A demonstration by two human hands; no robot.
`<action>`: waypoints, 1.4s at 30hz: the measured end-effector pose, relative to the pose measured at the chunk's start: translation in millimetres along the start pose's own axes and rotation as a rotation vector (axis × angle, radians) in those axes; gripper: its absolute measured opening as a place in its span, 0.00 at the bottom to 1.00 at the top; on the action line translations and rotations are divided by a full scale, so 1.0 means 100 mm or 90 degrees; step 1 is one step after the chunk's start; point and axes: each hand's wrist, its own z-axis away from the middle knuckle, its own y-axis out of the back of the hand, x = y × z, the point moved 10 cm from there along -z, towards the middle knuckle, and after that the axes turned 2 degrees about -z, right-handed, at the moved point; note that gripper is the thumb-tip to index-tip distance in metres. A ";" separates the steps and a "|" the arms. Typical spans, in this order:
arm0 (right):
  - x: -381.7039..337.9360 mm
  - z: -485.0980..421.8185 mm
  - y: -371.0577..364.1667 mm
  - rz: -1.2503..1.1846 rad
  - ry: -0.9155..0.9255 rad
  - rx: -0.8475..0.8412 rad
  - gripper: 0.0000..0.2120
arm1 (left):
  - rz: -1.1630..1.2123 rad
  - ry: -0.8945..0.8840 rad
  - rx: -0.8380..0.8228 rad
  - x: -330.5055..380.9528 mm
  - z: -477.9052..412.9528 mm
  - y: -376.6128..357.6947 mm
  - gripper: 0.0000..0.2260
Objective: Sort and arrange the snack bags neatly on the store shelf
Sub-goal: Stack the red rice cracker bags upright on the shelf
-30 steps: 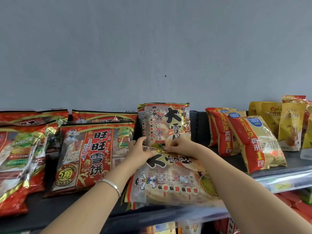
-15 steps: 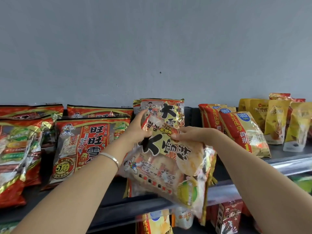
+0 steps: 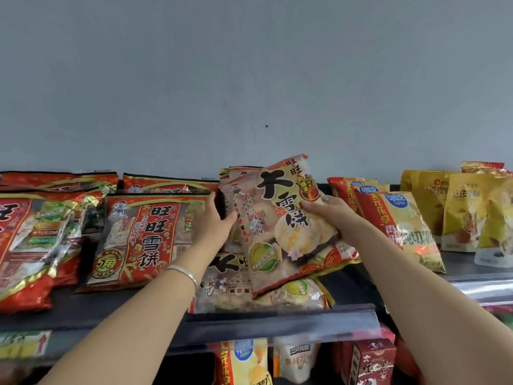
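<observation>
Both hands are holding a yellow snack bag (image 3: 288,226) tilted above the shelf (image 3: 277,320): the left hand (image 3: 215,222) is gripping its left edge, the right hand (image 3: 330,215) is pinching its right edge, fingers (image 3: 319,203) curled. Beneath it, a matching bag (image 3: 222,284) is lying flat.

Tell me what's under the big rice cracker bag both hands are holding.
A matching bag lies flat on the shelf beneath the held bag. Its upper and right parts are covered, so whether more bags lie there cannot be told.
</observation>
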 end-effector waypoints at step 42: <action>-0.28 0.26 0.20 0.310 0.133 0.279 0.35 | -0.011 0.268 -0.234 0.01 0.89 0.20 0.07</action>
